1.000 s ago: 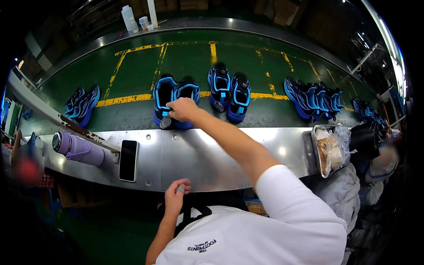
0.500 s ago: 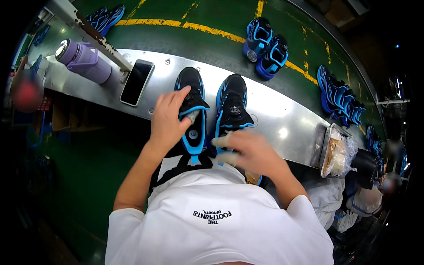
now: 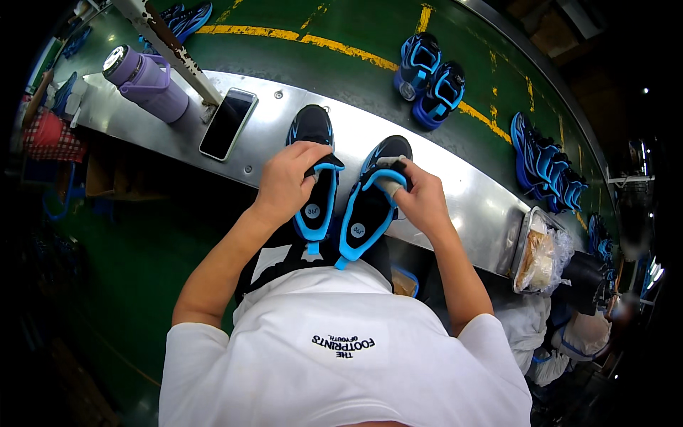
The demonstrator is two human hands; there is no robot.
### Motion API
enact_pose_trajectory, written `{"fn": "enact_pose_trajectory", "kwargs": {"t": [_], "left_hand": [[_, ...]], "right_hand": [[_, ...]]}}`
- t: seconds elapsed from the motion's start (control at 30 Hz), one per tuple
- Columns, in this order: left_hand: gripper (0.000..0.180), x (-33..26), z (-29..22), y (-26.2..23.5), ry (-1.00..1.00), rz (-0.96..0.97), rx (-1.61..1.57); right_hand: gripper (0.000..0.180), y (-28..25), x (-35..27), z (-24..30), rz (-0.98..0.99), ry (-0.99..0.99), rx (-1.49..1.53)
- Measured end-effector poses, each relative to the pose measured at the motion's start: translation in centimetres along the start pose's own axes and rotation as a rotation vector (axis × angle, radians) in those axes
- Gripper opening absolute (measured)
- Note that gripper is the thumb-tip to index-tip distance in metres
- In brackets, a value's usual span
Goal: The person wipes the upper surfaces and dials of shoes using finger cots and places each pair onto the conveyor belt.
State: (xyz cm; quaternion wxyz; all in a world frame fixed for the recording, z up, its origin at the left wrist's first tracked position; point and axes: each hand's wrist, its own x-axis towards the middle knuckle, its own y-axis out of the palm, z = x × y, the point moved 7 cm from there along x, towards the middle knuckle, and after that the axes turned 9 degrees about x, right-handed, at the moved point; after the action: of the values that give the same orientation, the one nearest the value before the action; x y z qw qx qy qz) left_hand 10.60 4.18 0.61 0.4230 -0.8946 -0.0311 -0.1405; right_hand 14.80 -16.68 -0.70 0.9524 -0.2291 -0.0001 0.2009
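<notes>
Head view: two black and blue shoes are seen side by side on a shiny metal ledge [image 3: 455, 192], near the middle of the picture. The left shoe [image 3: 315, 186] is held by the left hand [image 3: 288, 181], with the fingers curled over its tongue. The right shoe [image 3: 370, 203] is held by the right hand [image 3: 423, 203], and its tongue is pinched between the fingers. The heels of both shoes are pointed at the white shirt [image 3: 341, 349].

At ten o'clock from the shoes, a black phone [image 3: 227, 123] is laid flat on the ledge. Farther out at ten o'clock, a purple bottle [image 3: 146, 84] is laid on its side. At one o'clock, another pair of blue shoes [image 3: 429, 80] is set on the green belt [image 3: 320, 28]. At three o'clock, more blue shoes [image 3: 544, 167] are piled. At four o'clock, a metal tray with plastic bags [image 3: 537, 252] is seen.
</notes>
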Motion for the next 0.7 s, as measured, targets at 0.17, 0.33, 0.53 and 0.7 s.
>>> {"fn": "enact_pose_trajectory", "kwargs": {"t": [0.17,0.33,0.53,0.7], "left_hand": [[0.044,-0.5,0.0,0.1,0.033,0.038,-0.047],[0.038,-0.6,-0.5,1.2,0.064,0.109,-0.086],[0.034,-0.6,0.7,1.2,0.057,0.076,-0.116],[0.032,0.2,-0.7,2.4,-0.018,-0.198,-0.044]], "right_hand": [[0.047,0.1,-2.8,3.8,-0.014,-0.112,-0.156],[0.053,0.5,-4.4,3.8,-0.030,-0.320,-0.312],[0.052,0.4,-3.4,3.8,-0.016,-0.073,-0.066],[0.050,1.2,-1.7,3.8,-0.177,-0.213,-0.219]]}}
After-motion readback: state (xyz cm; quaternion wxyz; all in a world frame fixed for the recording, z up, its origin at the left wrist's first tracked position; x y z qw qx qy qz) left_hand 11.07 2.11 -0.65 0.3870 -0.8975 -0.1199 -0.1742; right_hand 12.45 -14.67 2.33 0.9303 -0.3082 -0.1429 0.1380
